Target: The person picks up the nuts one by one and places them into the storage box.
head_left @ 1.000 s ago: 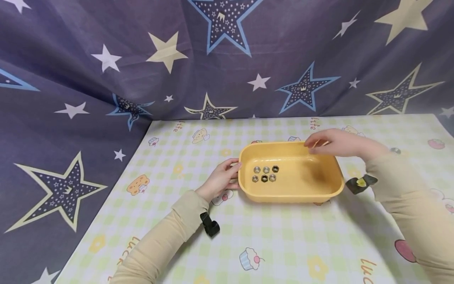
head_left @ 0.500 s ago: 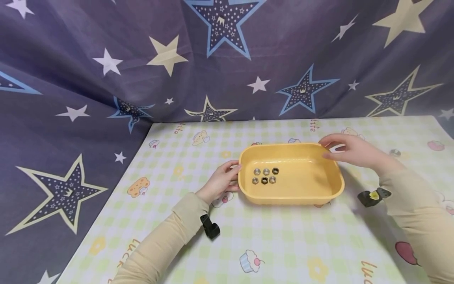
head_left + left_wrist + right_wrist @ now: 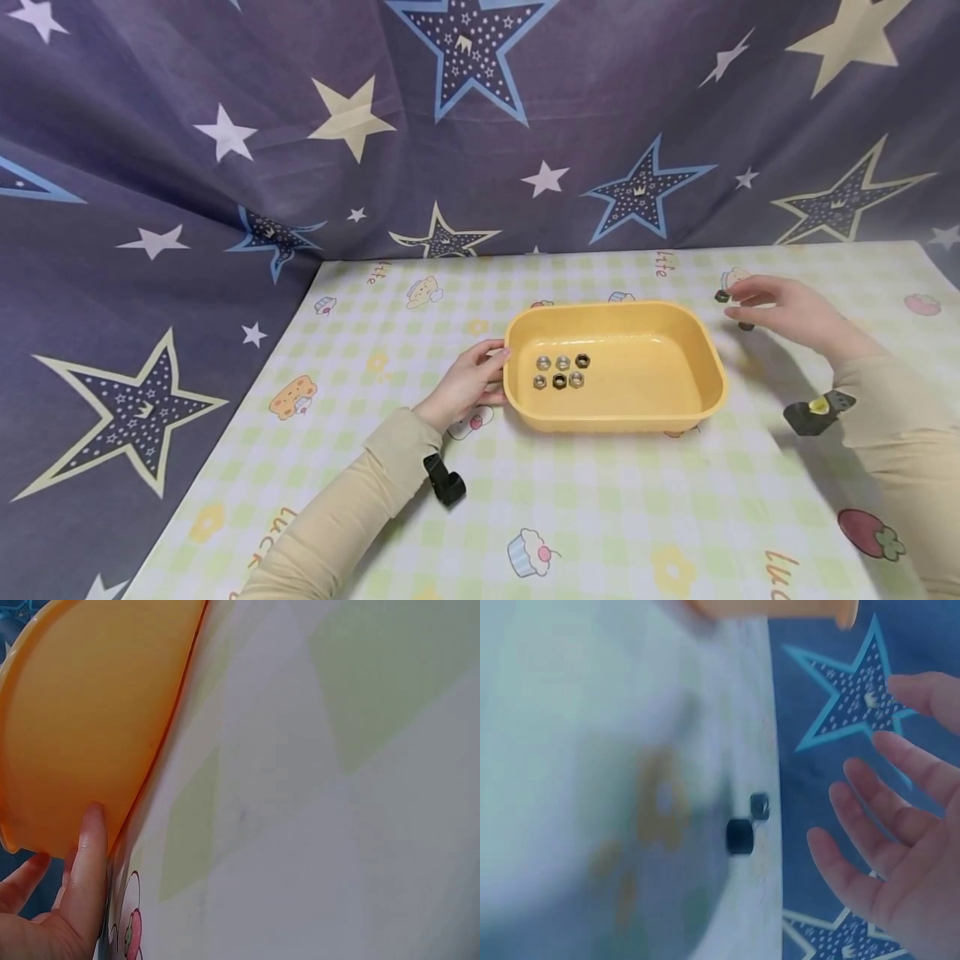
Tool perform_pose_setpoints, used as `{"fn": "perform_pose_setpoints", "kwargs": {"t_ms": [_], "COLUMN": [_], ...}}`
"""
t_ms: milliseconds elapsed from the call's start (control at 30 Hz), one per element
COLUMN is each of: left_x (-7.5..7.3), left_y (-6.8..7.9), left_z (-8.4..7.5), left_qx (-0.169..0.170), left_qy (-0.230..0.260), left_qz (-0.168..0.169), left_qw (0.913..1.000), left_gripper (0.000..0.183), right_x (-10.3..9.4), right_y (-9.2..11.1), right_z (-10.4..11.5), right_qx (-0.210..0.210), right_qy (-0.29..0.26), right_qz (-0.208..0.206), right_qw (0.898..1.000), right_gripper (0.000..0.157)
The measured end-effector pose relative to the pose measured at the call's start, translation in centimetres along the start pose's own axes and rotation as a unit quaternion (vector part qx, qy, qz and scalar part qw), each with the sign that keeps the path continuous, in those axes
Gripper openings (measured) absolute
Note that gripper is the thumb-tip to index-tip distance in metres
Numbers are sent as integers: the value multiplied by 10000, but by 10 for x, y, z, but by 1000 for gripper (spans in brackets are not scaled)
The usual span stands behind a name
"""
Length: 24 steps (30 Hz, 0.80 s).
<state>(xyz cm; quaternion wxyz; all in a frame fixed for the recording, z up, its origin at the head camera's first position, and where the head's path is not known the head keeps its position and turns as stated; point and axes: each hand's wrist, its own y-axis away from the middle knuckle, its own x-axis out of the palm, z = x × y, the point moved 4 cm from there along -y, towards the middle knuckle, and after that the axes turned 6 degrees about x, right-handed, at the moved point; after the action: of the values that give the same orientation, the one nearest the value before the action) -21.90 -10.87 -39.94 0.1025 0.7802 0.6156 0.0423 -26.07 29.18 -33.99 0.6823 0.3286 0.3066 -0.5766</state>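
Observation:
A yellow plastic bin [image 3: 652, 421] stands on the table in the head view. Several hex nuts [image 3: 562, 363], some silvery and some dark, lie in two rows in its left half. My left hand [image 3: 467, 382] is at the bin's left end, with extended fingers [image 3: 91, 832] touching the outer wall. To the right of the bin, my right hand [image 3: 787, 312] hovers with fingers spread and nothing held. Close by its fingertips are two dark nuts, one nut [image 3: 722, 296] farther back and another nut [image 3: 746, 327] partly covered by the hand; the right wrist view shows both nuts [image 3: 740, 836].
A checked tablecloth [image 3: 420, 517] with cartoon prints covers the table. Behind and to the left hangs a dark curtain [image 3: 300, 167] patterned with stars. Each wrist wears a black camera strap [image 3: 444, 479].
My right hand has moved right from over the bin's far rim to beside the dark nuts, which it had hidden. The left hand and the nuts inside the bin stay put.

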Motion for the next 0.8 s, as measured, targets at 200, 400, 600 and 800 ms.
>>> {"fn": "perform_pose_setpoints", "kwargs": {"t_ms": [200,400,600,800], "left_x": [0,0,1,0], "left_y": [0,1,4,1], "left_z": [0,0,-3,-1], "left_qx": [28,21,38,52], "left_qy": [26,25,19,19], "left_qz": [-14,21,64,42], "left_qw": [10000,10000,10000,10000], "left_gripper": [41,41,42,41], "right_x": [-1,1,1,2], "right_y": [0,-2,-7,-9], "right_z": [-13,-22,-31,-38], "right_qx": [160,336,359,302], "right_qy": [54,323,630,861], "right_qz": [108,296,396,458], "right_qw": [9998,9985,9966,9948], "right_gripper": [49,50,50,48]}}
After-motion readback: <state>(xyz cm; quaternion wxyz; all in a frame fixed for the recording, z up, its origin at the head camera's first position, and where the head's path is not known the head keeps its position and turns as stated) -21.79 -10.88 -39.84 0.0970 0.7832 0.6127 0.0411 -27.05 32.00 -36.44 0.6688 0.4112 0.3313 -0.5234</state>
